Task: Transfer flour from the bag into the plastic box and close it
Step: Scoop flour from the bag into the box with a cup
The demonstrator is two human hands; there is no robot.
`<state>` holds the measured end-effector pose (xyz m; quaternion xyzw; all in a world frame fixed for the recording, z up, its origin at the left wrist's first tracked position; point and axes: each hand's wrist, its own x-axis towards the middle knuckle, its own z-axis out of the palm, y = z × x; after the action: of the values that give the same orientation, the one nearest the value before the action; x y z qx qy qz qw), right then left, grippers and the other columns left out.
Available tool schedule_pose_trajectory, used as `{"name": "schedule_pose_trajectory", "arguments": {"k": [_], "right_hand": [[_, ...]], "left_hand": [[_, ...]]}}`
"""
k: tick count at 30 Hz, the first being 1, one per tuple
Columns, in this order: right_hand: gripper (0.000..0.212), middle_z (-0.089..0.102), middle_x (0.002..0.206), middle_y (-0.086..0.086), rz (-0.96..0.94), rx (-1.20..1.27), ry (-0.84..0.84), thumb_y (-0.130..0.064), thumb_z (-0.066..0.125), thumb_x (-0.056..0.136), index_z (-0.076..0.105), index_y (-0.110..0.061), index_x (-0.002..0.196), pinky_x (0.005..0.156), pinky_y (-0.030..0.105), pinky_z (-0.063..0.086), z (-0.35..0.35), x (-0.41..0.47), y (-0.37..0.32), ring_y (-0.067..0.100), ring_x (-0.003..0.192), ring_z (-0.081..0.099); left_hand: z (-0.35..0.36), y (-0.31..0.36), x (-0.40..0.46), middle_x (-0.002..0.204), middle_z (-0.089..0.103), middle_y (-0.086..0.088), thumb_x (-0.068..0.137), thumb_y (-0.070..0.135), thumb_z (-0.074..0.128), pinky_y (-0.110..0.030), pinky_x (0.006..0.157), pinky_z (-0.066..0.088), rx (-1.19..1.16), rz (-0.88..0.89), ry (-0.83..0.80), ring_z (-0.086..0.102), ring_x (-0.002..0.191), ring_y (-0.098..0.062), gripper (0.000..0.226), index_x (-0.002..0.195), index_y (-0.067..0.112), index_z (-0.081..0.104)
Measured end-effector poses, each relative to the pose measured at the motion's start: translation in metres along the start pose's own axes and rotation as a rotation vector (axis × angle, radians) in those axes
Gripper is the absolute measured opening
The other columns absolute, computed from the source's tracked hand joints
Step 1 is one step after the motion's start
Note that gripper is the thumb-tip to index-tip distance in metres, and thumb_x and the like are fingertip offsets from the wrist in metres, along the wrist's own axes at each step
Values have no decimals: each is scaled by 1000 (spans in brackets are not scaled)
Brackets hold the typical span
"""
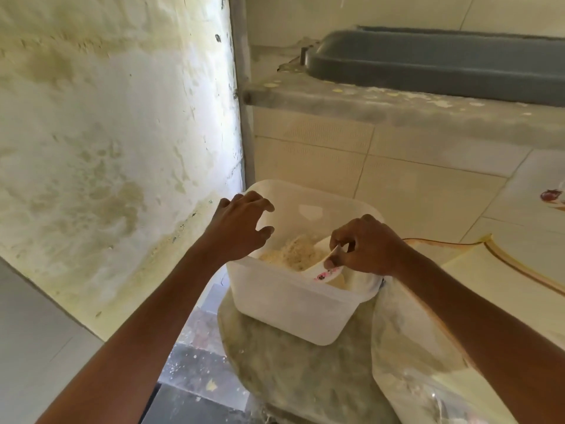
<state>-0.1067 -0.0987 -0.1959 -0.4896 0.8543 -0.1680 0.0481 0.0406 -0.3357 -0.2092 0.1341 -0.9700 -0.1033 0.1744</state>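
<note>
While the left hand [241, 228] hovers spread, the right hand [363, 246] pinches a scoop [324, 270] — inside the plastic box [287, 304].

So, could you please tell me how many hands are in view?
2. The left hand hovers over the plastic box's left rim; the right hand holds a small cup inside it.

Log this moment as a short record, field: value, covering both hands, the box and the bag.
box: plastic box, open, no lid on it
contents: flour heaped inside
right hand: right hand, grip pinching a white cup tipped inside the box
left hand: left hand, fingers spread over the box's left rim, holding nothing
bag: clear bag right of the box
</note>
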Motion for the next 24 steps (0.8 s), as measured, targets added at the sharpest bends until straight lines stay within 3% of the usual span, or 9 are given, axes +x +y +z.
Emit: {"name": "schedule_pose_trajectory", "arguments": {"k": [4, 7, 15, 18, 24], "right_hand": [[30, 65, 73, -18, 10, 8, 4, -63, 78, 70, 73, -34, 77, 67, 30, 52, -1, 2, 1, 5, 74, 63], [32, 68, 80, -15, 0, -115, -78, -66, 74, 75, 71, -35, 80, 72, 31, 51, 1, 2, -3, 10, 80, 64], [26, 60, 73, -19, -3, -197, -149, -66, 75, 76, 66, -41, 80, 66, 26, 39, -2, 2, -8, 8, 77, 61], [28, 61, 74, -19, 5, -180, -144, -67, 75, 75, 66, -41, 78, 67, 27, 42, -1, 4, -6, 8, 78, 62], [35, 59, 76, -20, 11, -220, -150, -70, 72, 77, 72, -38, 91, 69, 27, 40, -2, 4, -8, 8, 80, 60]], "left_hand": [[0, -1, 1, 141, 55, 6, 93, 41, 68, -39, 106, 33, 10, -16, 2, 50, 130, -19, 44, 135, 28, 61], [2, -1, 1, 141, 55, 7, 93, 42, 67, -39, 106, 32, 15, -14, 4, 49, 132, -19, 43, 134, 28, 61], [0, 1, 1, 142, 56, 5, 93, 43, 68, -40, 108, 31, 20, -24, 3, 48, 133, -19, 40, 130, 28, 64], [0, 1, 1, 142, 56, 6, 94, 42, 68, -40, 108, 31, 27, -25, -5, 48, 134, -19, 39, 129, 28, 65], [0, 0, 0, 140, 56, 7, 94, 43, 67, -38, 107, 30, 24, -27, 5, 48, 133, -17, 37, 128, 28, 66]]}}
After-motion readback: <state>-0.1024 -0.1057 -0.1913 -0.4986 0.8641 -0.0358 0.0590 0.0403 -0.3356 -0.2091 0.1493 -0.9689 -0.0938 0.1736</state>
